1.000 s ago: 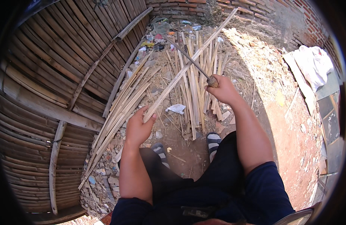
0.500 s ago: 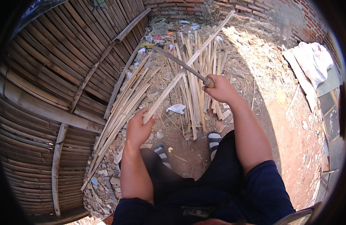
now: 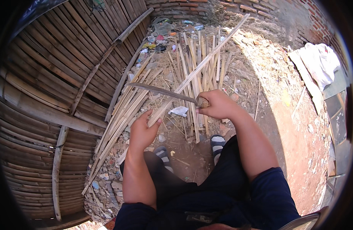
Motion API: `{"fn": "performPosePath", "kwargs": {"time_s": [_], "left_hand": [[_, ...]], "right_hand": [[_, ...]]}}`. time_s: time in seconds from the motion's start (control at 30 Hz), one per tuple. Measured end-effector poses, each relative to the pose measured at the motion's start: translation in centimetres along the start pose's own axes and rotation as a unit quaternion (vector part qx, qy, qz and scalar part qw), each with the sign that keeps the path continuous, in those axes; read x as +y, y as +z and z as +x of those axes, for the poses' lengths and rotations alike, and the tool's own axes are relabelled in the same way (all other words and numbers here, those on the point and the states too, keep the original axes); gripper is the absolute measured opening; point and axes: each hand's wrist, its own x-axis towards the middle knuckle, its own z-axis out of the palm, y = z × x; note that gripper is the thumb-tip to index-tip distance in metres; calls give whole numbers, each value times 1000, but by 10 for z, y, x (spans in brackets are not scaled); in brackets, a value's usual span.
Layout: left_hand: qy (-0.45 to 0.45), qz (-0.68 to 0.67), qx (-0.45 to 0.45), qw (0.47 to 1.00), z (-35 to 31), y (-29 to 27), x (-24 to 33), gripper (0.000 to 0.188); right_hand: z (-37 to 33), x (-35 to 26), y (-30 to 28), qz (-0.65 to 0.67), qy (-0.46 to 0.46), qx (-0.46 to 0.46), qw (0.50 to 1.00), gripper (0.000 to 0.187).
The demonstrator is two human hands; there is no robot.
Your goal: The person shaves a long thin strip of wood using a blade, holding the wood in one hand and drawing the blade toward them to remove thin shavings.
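Observation:
My left hand (image 3: 144, 129) grips the near end of a long pale bamboo strip (image 3: 195, 73), which slants away up to the far right. My right hand (image 3: 216, 104) is closed round the short wooden handle of a machete (image 3: 161, 90). Its dark blade points left and crosses over the strip a little beyond my left hand. From this angle I cannot tell whether blade and strip touch. Beneath them a pile of split bamboo strips (image 3: 190, 115) lies on the ground, and a second bundle of strips (image 3: 121, 111) lies to the left.
A bamboo slat wall (image 3: 50, 73) rises on the left, and a brick wall (image 3: 176, 9) closes the far side. Litter and rubble (image 3: 161, 28) cover the ground ahead. White cloth (image 3: 320, 63) lies over boards on the right. My sandalled feet (image 3: 217, 143) are just below the pile.
The machete has slid down the strip toward my left hand, its blade turning flatter to the left. The strip's far end has shifted slightly right, while my left hand has stayed nearly still.

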Motion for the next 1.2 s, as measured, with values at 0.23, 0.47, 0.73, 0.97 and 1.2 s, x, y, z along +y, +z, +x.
{"fn": "performPosePath", "kwargs": {"time_s": [0.23, 0.47, 0.73, 0.97, 1.2], "left_hand": [[-5, -31, 54, 998, 2, -8, -17, 62], [-87, 11, 13, 996, -6, -16, 15, 66], [-70, 11, 6, 997, -2, -3, 10, 64], [-71, 18, -4, 997, -1, 4, 12, 65], [-37, 38, 9, 999, 2, 10, 6, 68]], "right_hand": [[-31, -37, -31, 630, -104, 4, 770, 32], [-100, -98, -77, 712, -418, -50, 561, 21], [-107, -144, -70, 738, -503, -77, 443, 11], [-100, -133, -74, 742, -460, -93, 478, 15], [-102, -130, -76, 737, -481, -121, 458, 15]]}}
